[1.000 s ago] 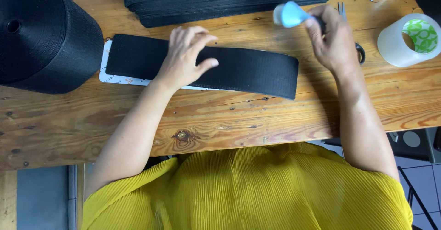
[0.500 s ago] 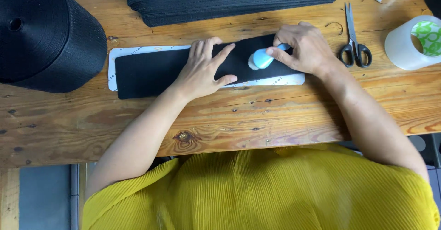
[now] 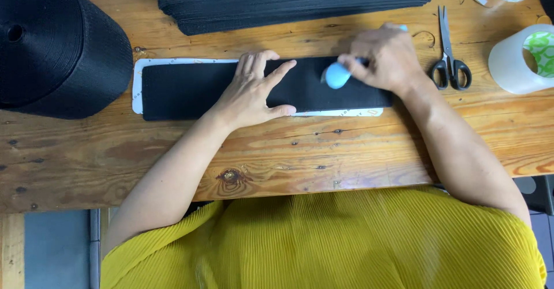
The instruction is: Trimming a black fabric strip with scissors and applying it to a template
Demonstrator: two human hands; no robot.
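black strip [image 3: 190, 90] laid flat on white template [image 3: 137, 75] on table [image 3: 346, 150], pinned by spread left hand [image 3: 254, 90], light blue tool [image 3: 336, 75] pinched in right hand [image 3: 386, 58] on strip, scissors [image 3: 450, 64] just beside

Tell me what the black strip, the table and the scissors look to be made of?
Strip: seemingly woven webbing, matte black, with a fine ribbed texture like the big roll beside it. Table: solid wood, orange-brown, showing grain, knots and nail heads. Scissors: shiny metal blades with black handles, probably plastic.
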